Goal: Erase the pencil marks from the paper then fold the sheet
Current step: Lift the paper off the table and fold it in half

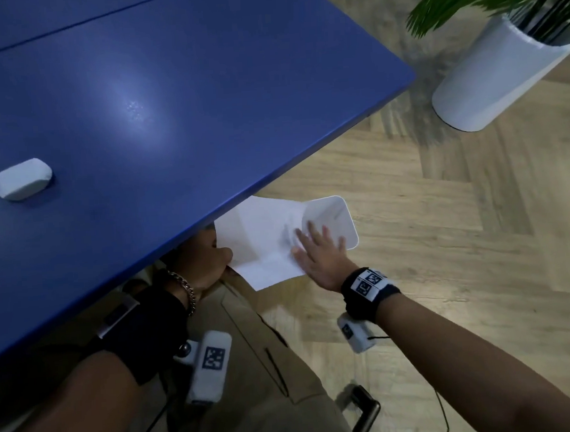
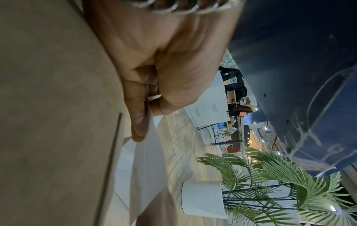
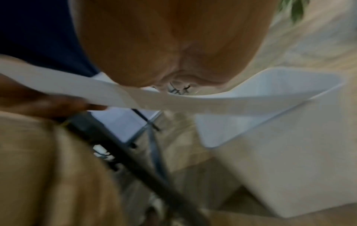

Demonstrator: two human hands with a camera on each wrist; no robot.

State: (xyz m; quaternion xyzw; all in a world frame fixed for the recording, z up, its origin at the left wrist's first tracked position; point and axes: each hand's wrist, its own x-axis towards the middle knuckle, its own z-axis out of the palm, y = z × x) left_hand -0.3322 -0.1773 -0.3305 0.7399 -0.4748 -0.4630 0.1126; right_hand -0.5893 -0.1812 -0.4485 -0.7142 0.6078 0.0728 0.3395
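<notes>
Both hands had the paper (image 1: 261, 240) off the table (image 1: 170, 106), over my lap beside a white bin (image 1: 340, 219): left hand (image 1: 209, 257) pinching one edge, right hand (image 1: 319, 253) spread flat on top, so I judged brushing crumbs binward with light strokes best.

White creased paper (image 1: 258, 240) held off the table edge; white eraser (image 1: 24, 179) lies on the tabletop.

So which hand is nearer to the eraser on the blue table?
Left. The left hand pinches the paper below the table edge, closer to the eraser; the right hand lies flat on the paper, farther away.
</notes>
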